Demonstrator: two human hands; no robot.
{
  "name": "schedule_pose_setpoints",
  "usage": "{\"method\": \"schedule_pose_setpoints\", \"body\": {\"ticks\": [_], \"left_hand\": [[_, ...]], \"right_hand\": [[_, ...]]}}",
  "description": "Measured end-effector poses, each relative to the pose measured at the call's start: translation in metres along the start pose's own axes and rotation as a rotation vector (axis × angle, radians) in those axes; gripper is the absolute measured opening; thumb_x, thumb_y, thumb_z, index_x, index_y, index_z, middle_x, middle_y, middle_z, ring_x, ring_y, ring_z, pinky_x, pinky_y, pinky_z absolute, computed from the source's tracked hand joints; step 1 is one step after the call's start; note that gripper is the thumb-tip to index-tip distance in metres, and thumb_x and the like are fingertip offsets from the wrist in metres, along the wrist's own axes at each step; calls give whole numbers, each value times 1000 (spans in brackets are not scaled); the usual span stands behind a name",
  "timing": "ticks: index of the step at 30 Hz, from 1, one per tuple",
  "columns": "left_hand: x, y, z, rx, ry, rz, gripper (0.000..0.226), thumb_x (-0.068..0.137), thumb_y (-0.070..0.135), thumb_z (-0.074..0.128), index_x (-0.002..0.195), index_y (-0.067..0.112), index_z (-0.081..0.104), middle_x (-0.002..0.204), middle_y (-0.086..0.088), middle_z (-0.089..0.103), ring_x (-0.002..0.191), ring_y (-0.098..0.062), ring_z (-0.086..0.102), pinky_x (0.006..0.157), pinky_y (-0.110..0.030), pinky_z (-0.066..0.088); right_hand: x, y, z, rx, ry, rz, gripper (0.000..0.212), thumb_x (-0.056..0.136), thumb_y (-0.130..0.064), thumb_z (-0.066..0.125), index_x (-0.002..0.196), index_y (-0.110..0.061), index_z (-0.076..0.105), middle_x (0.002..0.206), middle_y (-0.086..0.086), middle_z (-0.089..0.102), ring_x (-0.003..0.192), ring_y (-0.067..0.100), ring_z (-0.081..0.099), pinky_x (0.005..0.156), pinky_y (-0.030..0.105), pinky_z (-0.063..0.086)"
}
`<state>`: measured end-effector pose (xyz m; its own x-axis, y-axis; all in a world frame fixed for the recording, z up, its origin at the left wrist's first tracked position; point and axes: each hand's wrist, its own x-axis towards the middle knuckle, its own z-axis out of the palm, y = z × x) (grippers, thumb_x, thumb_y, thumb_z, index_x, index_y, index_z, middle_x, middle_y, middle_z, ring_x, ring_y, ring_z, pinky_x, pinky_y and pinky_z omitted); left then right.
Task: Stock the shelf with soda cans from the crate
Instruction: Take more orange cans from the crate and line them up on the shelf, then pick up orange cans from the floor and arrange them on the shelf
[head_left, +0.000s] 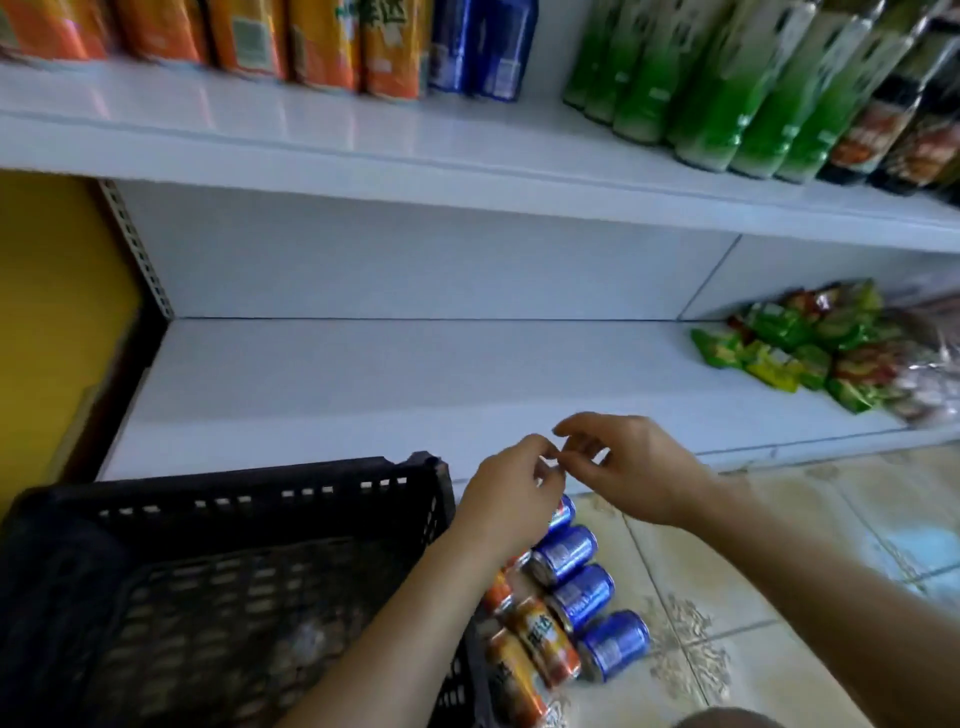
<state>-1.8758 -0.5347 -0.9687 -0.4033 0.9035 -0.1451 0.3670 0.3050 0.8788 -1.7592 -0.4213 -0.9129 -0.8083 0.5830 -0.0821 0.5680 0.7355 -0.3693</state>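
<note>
Hovering with loosely curled, empty fingers: left hand (511, 486) and right hand (631, 467), fingertips nearly touching, above blue soda cans (582, 597), beside black crate (249, 571).

Lighting was even and cool, moderately bright, source not visible. Soft glare streaked the glossy upper shelf (322, 124); the lower shelf (363, 384) lay in mild shade beneath it. The black crate (249, 499) at near left read dark, its mesh detail muddy. Overall sharpness was low, with motion blur throughout. Wide-angle distortion bowed shelf edges and leaned the green bottles (691, 88) at far right.
</note>
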Motion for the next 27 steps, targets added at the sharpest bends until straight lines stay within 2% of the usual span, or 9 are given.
{"method": "schedule_pose_setpoints", "body": {"ticks": [4,6,10,13,15,18,20,24,27], "left_hand": [[-1,-38,75,-1,0,-204,24,97,28,52,118,23,63,114,0,71,109,-22,63,89,-29,47],[-3,-62,114,-57,62,-322,19,98,26,54,113,20,63,110,0,70,106,-22,64,81,-25,42],[-24,-118,196,-226,299,-629,2,95,23,58,96,22,59,100,-4,72,99,-29,66,88,-37,51],[-43,-156,239,-285,391,-802,12,90,17,63,100,10,64,104,-15,71,102,-34,66,88,-42,52],[-50,-173,253,-210,471,-883,31,88,24,67,114,8,63,115,-15,67,109,-35,62,92,-41,50],[-49,-187,260,-193,550,-933,56,85,31,73,134,11,51,127,-14,61,115,-34,60,93,-38,49],[-46,-195,264,-224,528,-974,62,84,37,74,136,15,47,124,-12,64,112,-33,63,87,-37,50],[-46,-215,269,-265,484,-996,57,71,48,80,114,14,62,102,-10,73,89,-28,71,76,-36,58],[-56,-210,270,-391,583,-906,35,72,38,82,97,21,66,93,-4,74,77,-18,71,62,-29,58]], "right_hand": [[-20,66,61,100,-69,171,26,92,-26,64,117,-21,67,95,-6,73,89,14,67,87,36,53],[-34,94,106,162,-96,216,23,93,-24,65,115,-19,69,95,-1,74,89,17,67,85,30,51],[-75,131,201,234,-233,234,21,91,-29,63,109,-19,68,93,-1,73,86,19,66,77,34,52],[-99,145,257,239,-278,192,15,89,-34,57,95,-21,63,84,-1,70,77,22,64,68,35,49],[-109,149,285,233,-262,127,20,88,-40,50,92,-23,60,82,-1,67,75,22,63,67,38,50],[-120,147,317,123,-200,69,12,86,-37,51,91,-28,58,81,-6,67,72,20,66,62,37,53],[-121,145,328,16,-171,65,9,81,-31,53,90,-30,54,78,-6,67,70,20,67,59,36,53],[-119,145,329,121,-83,78,7,81,-29,52,84,-26,57,70,-3,66,64,20,65,50,30,43],[-124,143,317,257,-93,61,24,83,-35,45,97,-28,64,88,-7,69,80,16,67,66,35,53]]}}
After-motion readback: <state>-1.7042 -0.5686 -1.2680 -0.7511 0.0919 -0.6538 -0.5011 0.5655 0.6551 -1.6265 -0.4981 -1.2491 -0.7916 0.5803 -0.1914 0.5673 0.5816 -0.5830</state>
